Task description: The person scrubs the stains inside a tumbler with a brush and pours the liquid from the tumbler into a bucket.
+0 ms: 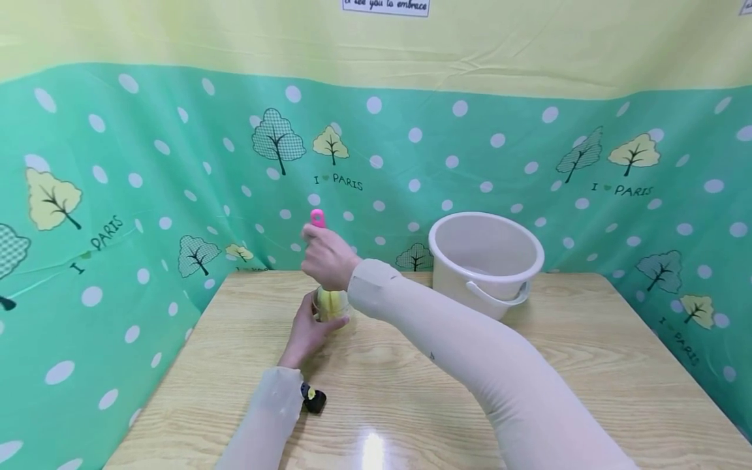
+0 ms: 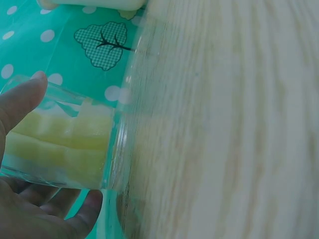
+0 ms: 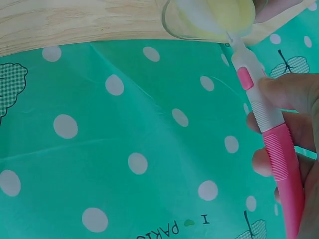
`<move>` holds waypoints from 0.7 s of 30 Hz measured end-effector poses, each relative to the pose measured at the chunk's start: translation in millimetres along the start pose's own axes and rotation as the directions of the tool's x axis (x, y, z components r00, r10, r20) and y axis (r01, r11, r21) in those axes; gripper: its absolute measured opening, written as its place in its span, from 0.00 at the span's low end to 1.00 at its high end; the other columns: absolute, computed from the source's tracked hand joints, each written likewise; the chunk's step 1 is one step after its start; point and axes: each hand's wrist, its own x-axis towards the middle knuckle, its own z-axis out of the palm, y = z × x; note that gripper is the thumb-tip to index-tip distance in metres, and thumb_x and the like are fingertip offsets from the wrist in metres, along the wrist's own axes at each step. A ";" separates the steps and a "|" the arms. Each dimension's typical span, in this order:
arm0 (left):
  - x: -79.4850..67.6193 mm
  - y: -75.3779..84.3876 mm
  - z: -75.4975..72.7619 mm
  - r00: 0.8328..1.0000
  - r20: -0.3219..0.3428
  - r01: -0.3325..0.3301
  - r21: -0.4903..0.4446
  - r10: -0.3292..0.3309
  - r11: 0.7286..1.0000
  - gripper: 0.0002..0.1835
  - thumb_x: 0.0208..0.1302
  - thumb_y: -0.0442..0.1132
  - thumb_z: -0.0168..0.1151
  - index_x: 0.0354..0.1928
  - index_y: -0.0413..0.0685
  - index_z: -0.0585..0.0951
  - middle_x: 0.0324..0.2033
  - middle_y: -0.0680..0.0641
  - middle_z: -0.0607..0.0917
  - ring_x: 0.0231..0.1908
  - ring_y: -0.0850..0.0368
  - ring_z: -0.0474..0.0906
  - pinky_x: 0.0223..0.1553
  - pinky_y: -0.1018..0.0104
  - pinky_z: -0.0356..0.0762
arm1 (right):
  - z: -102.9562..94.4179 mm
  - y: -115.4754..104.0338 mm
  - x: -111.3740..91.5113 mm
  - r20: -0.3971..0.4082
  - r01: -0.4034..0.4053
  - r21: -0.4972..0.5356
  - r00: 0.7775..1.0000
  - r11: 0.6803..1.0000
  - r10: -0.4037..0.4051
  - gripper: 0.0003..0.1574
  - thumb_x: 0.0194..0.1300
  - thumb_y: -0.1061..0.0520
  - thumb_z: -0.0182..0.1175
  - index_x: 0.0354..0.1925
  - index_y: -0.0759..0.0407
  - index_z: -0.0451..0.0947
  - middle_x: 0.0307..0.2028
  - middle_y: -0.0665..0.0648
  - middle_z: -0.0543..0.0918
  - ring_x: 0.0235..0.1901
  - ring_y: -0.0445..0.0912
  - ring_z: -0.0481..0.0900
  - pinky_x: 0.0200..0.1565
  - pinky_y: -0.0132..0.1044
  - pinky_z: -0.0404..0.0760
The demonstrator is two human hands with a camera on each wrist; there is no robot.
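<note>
My left hand (image 1: 307,331) holds a clear drinking glass (image 2: 115,144) on the wooden table, thumb on one side and fingers round the other. Inside the glass sits a ribbed yellow-and-white sponge head (image 2: 60,142). My right hand (image 1: 330,258) is above the glass and grips the pink and white handle of a cup brush (image 3: 281,164), thumb near its pink button. The brush's white neck runs down into the glass mouth at the sponge. From the head view, the right hand hides most of the handle and part of the glass.
A pale bucket (image 1: 482,281) with its bail handle hanging down stands to the right, near the table's back edge. The right forearm crosses in front of it. A green and yellow printed cloth (image 1: 388,189) hangs behind and beside the wooden table (image 1: 411,391).
</note>
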 end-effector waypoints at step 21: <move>-0.5 1.5 1.0 0.999 -0.015 0.033 0.045 -0.033 0.998 0.50 0.47 0.48 0.77 0.69 0.46 0.58 0.61 0.37 0.70 0.60 0.42 0.68 0.61 0.48 0.66 | 7.5 8.9 -9.2 0.007 -0.001 0.069 1.000 0.998 0.000 0.08 0.54 0.46 0.56 0.31 0.42 0.80 0.31 0.46 0.84 0.40 0.46 0.67 0.54 0.43 0.58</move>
